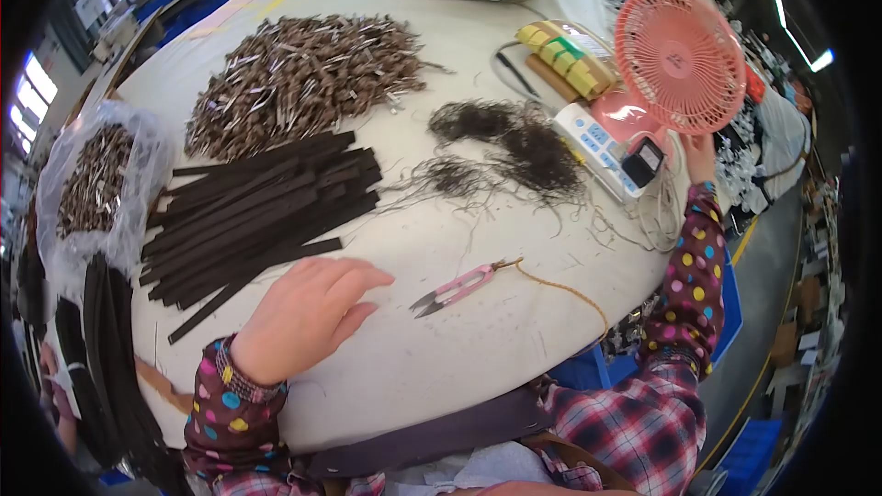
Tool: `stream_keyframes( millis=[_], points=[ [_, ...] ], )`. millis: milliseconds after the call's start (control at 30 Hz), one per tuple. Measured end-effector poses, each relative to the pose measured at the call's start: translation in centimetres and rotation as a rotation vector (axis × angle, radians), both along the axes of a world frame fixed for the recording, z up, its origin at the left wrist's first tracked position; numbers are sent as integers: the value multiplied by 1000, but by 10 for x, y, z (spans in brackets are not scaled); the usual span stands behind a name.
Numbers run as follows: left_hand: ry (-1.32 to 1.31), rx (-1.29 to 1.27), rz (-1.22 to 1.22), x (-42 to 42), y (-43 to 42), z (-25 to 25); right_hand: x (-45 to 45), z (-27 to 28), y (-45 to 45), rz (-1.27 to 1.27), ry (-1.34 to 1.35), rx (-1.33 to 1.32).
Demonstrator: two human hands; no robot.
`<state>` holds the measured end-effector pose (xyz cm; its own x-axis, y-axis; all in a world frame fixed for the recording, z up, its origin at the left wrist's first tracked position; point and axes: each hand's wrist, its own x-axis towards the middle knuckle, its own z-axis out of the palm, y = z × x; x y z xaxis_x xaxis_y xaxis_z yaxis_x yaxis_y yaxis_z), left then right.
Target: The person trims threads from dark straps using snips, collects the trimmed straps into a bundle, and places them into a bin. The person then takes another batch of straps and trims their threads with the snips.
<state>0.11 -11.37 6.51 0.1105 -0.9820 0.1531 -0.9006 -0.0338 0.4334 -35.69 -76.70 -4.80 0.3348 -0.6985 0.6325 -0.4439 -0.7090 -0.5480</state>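
Note:
My left hand (pixel 308 312) is over the white table, fingers loosely bent, thumb apart, nothing in it. Just beyond it lies a pile of dark brown fabric strips (pixel 266 211). To its right rest pink-handled thread snips (pixel 453 291), tied to a yellowish cord (pixel 560 287). At the table's right side, my right hand (pixel 700 154) reaches up by the lower edge of a pink fan (pixel 678 60). The fan hides its fingers, so I cannot tell whether they grip it. A white power strip (pixel 597 152) with a black plug adapter (pixel 642 162) sits beside the fan base.
A heap of small brown pieces with metal parts (pixel 303 78) covers the table's far left. Tangled dark threads (pixel 519 147) lie mid-table. Clear plastic bags (pixel 147 152) hold more pieces. Yellow-wrapped rolls (pixel 565 60) stand near the fan. A blue bin (pixel 726 312) is below the right edge.

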Motion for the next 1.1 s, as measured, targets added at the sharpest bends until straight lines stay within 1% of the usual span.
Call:
stream_keyframes(
  millis=[33, 100, 133, 167, 200, 233, 267, 300, 367, 433, 467, 567, 600, 700, 800, 867, 900, 933, 967, 1000, 1100],
  points=[
    [-13, 4, 20, 4, 2, -2, 0, 29, 44, -58, -104, 121],
    [-20, 26, 85, 17, 5, -15, -4, 61, 113, -137, -199, -31],
    [-39, 55, 122, 22, 7, -21, 13, 74, 160, 10, -402, -40],
    [-53, 89, 154, 26, 10, -27, 39, 87, 218, 96, -439, -2],
    [-102, 72, 183, 30, 13, -34, 64, 93, 271, 213, -420, 74],
    [-107, 89, 205, 32, 17, -36, 85, 94, 318, 376, -260, 69],
    [-118, 107, 224, 35, 20, -37, 103, 97, 356, 472, 85, -52],
    [-131, 124, 243, 38, 24, -36, 126, 103, 390, 693, 317, -146],
    [-128, 138, 320, 44, 37, -33, 167, 89, 432, 987, 457, -214],
    [-121, 135, 429, 52, 55, -36, 187, 64, 442, 1120, 549, -219],
    [-143, 92, 469, 55, 66, -37, 196, 52, 445, 1187, 597, -222],
    [-44, -69, 573, 64, 90, -47, 208, 25, 440, 1073, 532, -320],
    [34, -163, 562, 65, 92, -49, 212, 22, 439, 1058, 510, -388],
    [555, -565, 557, 69, 73, -48, 227, 23, 445, 910, 476, -153],
    [880, -904, 408, 55, 40, -17, 256, 50, 478, 915, 215, 849],
    [988, -1052, 301, 44, 21, 1, 270, 61, 509, 1190, 28, 1141],
    [1054, -1121, 246, 39, 14, 10, 276, 61, 528, 1284, -1, 1087],
    [1049, -1173, 223, 35, 10, 16, 282, 61, 545, 1372, -31, 1028],
    [1047, -1224, 197, 32, 5, 21, 286, 62, 553, 1398, 168, 994],
    [1049, -1274, 173, 29, 2, 24, 292, 44, 571, 1500, -2, 1074],
    [1029, -1368, 186, 30, 0, 24, 279, 56, 579, 1513, 272, 1323]
  ],
)
